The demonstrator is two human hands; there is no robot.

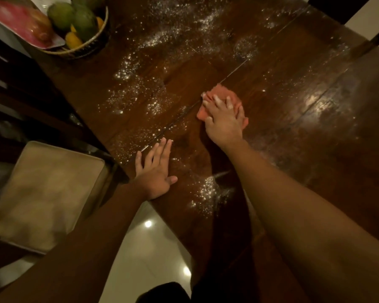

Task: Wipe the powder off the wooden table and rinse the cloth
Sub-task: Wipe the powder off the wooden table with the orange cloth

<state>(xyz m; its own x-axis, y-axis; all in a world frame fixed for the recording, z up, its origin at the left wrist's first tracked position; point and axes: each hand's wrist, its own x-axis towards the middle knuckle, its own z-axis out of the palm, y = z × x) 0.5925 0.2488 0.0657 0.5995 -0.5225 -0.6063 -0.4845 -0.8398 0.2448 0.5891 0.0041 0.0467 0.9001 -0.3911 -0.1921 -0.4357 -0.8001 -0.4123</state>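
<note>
Wiping in progress, judged early. Right hand (224,123), fingers straight and spread, presses flat on the cloth (221,90) mid-table (315,162). Left hand (155,173) lies flat, holding nothing, nearer than the cloth. Powder (127,68) is thick left of and beyond the cloth, with a patch nearer too — right of it only faint smears. Rinse not yet done.
</note>
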